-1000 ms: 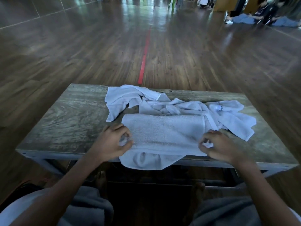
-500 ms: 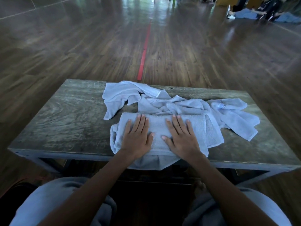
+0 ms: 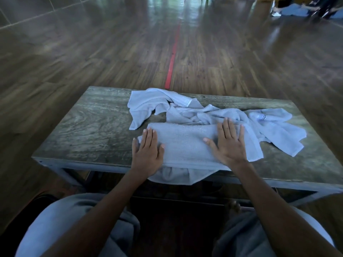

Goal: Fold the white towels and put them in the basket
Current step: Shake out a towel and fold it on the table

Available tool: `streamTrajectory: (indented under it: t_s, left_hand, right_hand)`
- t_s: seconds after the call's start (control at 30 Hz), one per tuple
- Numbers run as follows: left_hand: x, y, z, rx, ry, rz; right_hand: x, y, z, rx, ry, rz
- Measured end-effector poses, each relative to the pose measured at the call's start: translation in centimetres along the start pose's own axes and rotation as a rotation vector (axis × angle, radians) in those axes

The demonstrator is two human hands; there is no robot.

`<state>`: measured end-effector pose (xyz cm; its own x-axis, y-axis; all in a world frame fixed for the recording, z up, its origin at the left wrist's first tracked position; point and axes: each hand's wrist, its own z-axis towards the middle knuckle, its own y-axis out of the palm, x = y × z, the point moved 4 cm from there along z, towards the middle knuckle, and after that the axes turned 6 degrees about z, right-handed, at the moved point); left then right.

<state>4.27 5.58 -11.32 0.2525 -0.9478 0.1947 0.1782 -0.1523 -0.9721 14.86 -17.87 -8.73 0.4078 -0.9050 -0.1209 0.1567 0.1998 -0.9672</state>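
Left hand (image 3: 147, 154), right hand (image 3: 230, 145): fingers (image 3: 227, 127) straight, flat on folded towel (image 3: 185, 143)

Head view, sole camera, wide-angle. Mounted on the person's head; faces forward and down. Near range: left hand (image 3: 147, 154) and right hand (image 3: 229, 145) at frame centre, table (image 3: 92, 130) across the middle, lap (image 3: 74, 219) along the bottom edge. Far range: wooden floor (image 3: 111, 52) filling the upper half.

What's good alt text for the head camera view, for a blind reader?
Left hand and right hand press flat on a folded white towel at the near edge of a wooden table; crumpled white towels lie behind it.
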Motion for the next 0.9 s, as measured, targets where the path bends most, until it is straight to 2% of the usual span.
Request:
streamTrajectory:
  t_s: [0.1,0.2,0.27,0.33,0.4,0.67,0.9]
  left_hand:
    - [-1.1,-1.2,-1.0,-0.019,-0.171,-0.203]
    - [-2.6,-2.4,-2.5,0.062,-0.442,-0.393]
    - [-3.5,-2.0,-3.7,0.053,-0.595,-0.619]
    - [-3.9,-1.4,-5.0,0.056,-0.670,-0.923]
    - [-3.8,-1.1,-5.8,0.034,-0.713,-1.084]
    - [-2.9,-0.3,-5.6,-0.024,-0.808,-1.189]
    - [-2.5,-0.7,-5.5,-0.042,-0.749,-1.141]
  right_hand:
    - [-4.0,-0.9,1.8,0.065,-0.073,0.077]
    - [-8.4,-1.0,3.2,0.112,-0.187,0.111]
    - [-10.9,-0.9,4.1,0.135,-0.264,0.163]
    - [-12.7,-0.6,5.0,0.133,-0.310,0.209]
    - [-13.9,-0.2,5.8,0.093,-0.315,0.235]
    - [-16.9,1.7,7.5,-0.181,-0.312,0.266]
    - [-15.9,1.8,7.9,-0.225,-0.265,0.272]
